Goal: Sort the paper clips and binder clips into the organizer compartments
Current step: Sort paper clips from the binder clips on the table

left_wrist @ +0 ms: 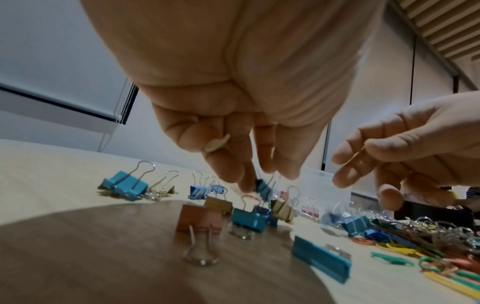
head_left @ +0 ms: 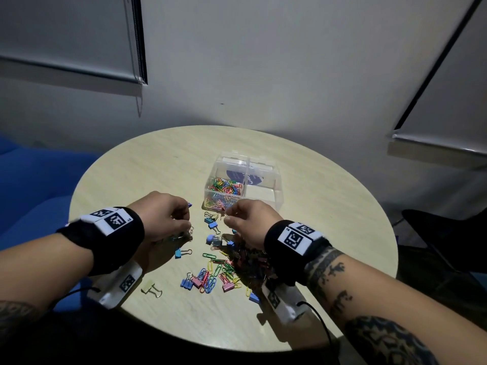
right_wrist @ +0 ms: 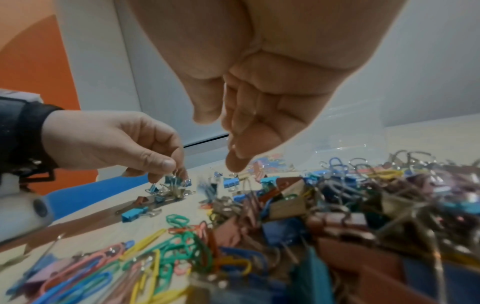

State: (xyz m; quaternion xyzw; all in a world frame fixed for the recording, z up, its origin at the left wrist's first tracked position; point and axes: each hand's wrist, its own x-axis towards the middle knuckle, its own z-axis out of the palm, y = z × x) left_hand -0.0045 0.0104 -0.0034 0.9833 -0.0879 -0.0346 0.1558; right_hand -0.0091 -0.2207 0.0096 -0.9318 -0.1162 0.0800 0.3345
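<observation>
Over on the left, the left hand hovers low above the round table, fingertips pinched together on the wire handle of a small teal binder clip, with loose binder clips standing on the wood below it. In the middle lies the mixed pile of coloured paper clips and binder clips, and above its far edge the right hand has thumb and fingers drawn together, though I cannot tell whether anything is held between them. Just beyond the right hand sits the clear organizer, its near-left compartment heaped with paper clips.
</observation>
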